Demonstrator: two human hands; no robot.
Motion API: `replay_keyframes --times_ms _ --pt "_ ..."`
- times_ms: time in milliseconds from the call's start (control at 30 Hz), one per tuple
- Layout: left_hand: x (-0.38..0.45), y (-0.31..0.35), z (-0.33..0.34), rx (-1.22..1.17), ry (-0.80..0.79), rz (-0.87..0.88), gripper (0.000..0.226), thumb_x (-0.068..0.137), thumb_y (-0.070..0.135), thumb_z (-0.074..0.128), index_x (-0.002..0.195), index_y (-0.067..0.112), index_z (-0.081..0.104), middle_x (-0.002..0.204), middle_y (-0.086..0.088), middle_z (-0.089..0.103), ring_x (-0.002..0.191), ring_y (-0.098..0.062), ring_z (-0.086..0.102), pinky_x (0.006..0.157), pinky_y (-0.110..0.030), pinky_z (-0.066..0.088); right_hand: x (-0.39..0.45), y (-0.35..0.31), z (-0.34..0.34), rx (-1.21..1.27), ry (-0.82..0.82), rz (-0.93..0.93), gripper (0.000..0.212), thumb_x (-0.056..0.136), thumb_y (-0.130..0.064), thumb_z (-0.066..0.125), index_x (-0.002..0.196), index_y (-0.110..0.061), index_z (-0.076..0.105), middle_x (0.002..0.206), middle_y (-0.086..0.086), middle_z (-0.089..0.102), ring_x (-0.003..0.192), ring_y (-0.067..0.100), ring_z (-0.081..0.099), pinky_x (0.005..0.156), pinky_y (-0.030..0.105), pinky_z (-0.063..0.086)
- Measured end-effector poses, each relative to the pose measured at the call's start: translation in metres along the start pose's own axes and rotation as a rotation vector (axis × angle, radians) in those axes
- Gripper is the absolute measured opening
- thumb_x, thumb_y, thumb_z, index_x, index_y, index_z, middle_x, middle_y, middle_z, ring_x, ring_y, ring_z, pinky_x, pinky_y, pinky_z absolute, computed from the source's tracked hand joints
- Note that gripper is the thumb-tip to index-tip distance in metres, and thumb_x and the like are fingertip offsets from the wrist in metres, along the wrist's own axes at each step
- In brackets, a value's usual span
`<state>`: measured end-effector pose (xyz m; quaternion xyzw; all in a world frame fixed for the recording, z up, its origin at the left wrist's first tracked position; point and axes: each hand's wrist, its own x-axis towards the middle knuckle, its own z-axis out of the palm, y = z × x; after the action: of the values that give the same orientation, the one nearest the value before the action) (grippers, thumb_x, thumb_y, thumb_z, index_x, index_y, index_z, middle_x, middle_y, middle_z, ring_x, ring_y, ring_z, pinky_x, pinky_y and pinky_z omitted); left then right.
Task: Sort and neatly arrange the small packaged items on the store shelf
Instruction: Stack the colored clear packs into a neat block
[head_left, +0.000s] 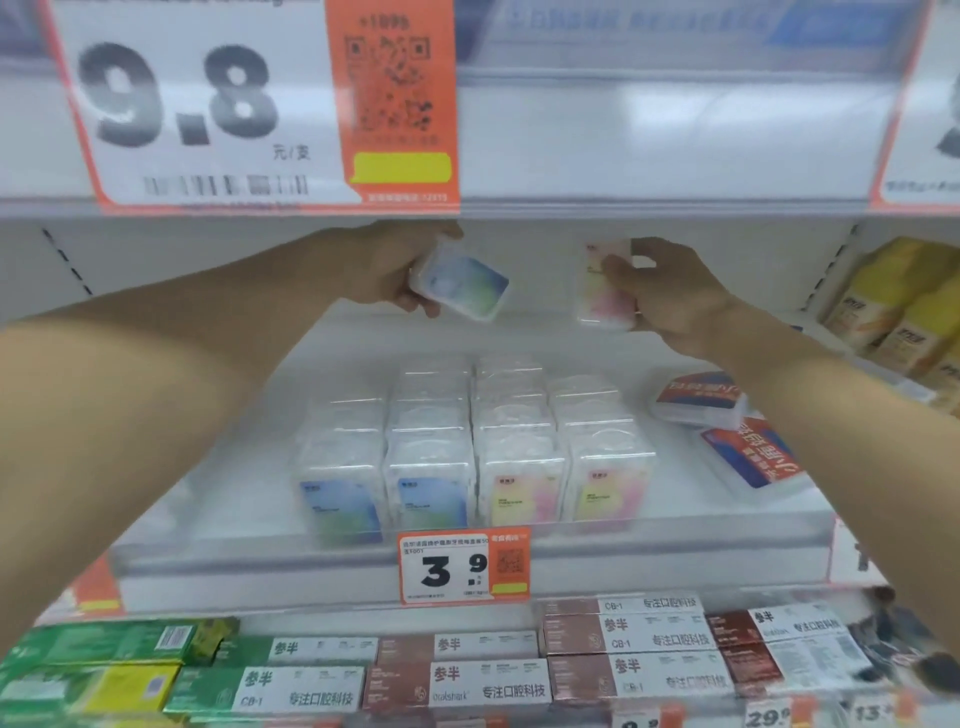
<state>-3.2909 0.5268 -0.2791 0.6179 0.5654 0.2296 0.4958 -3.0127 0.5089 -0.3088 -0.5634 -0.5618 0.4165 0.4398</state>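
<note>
Both of my arms reach deep into the white shelf (218, 525). My left hand (387, 270) grips a small clear box with a blue-green label (460, 288), tilted, above the shelf. My right hand (670, 296) holds a pink-yellow labelled box (602, 291) upright at the back. Below them stand several rows of the same clear boxes: blue-green ones (384, 467) on the left and pink-yellow ones (561, 467) on the right.
Two red-and-blue labelled boxes (727, 426) lie loose at the right of the rows. Yellow packs (898, 306) stand at the far right. A 3.9 price tag (462, 566) hangs on the shelf edge. Toothpaste cartons (467, 670) fill the shelf below; a large 9.8 sign (208, 104) hangs above.
</note>
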Motion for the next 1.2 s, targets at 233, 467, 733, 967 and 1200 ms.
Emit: replay_keyframes --times_ms 233,467,733,967,1200 --pt "-0.049 -0.016 -0.016 0.277 0.211 0.061 0.073 0.090 0.068 0.036 0.085 0.003 0.069 0.056 -0.008 0.060 0.044 -0.017 0.050 0.048 -0.023 0.037 -0.018 -0.019 0.016 0.035 -0.096 0.011 0.048 0.084 -0.010 0.075 0.128 -0.012 0.057 0.112 0.009 0.072 0.097 0.030 0.071 0.085 0.046 0.058" --pt "-0.078 -0.033 -0.037 0.486 0.235 0.197 0.043 0.084 0.055 0.062 0.086 0.012 0.061 0.068 -0.007 0.068 0.050 -0.014 0.062 0.053 -0.027 0.042 -0.027 -0.017 0.009 0.063 -0.126 0.073 0.019 0.085 -0.011 0.069 0.104 -0.008 0.067 0.103 0.012 0.070 0.088 0.030 0.069 0.082 0.041 0.057" --pt "-0.096 -0.043 -0.036 0.739 0.043 -0.015 0.044 0.082 0.062 0.059 0.102 0.024 0.059 0.096 0.000 0.069 0.072 -0.012 0.073 0.060 -0.028 0.048 -0.038 -0.011 0.008 0.048 -0.191 0.194 0.008 0.085 -0.010 0.055 0.084 -0.012 0.062 0.092 0.009 0.060 0.081 0.028 0.061 0.081 0.040 0.052" --pt "-0.109 -0.057 -0.022 0.357 -0.124 -0.172 0.076 0.072 0.080 0.048 0.116 0.021 0.066 0.114 -0.009 0.066 0.088 -0.023 0.067 0.086 -0.038 0.053 -0.049 0.000 0.014 -0.001 -0.355 0.330 0.037 0.069 -0.018 0.065 0.104 -0.012 0.055 0.101 0.010 0.051 0.082 0.027 0.049 0.073 0.033 0.042" --pt "-0.118 -0.072 -0.002 0.363 -0.004 -0.098 0.034 0.090 0.053 0.053 0.108 0.026 0.062 0.107 0.008 0.064 0.100 -0.012 0.062 0.074 -0.024 0.047 -0.056 0.008 0.017 -0.287 -0.417 0.332 0.050 0.086 -0.054 0.066 0.125 -0.023 0.063 0.125 -0.005 0.065 0.117 0.020 0.058 0.107 0.037 0.041"
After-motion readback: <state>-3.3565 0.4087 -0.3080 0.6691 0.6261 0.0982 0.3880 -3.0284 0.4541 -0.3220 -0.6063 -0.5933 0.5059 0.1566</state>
